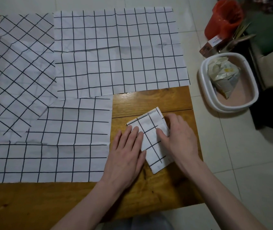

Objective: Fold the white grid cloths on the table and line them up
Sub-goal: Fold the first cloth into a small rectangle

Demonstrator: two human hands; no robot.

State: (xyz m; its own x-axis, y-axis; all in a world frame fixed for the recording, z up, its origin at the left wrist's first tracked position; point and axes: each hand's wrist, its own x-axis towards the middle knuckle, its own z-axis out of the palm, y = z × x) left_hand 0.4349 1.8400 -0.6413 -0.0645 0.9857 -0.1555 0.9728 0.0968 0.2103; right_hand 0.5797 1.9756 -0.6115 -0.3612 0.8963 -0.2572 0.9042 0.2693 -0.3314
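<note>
We press our flat, open left hand point(125, 151) and right hand point(179, 138) on the small folded white black-gridded cloth point(150, 140) between them; we should crease its edges squarely.

A home room is suggested: a low wooden table point(149, 100) is set on pale floor tiles point(232, 163), and beside it a red plastic bin point(222, 19), a white basin point(205, 83) holding a crumpled bag point(223, 75), and a small carton point(210, 44) are kept on the floor.
</note>
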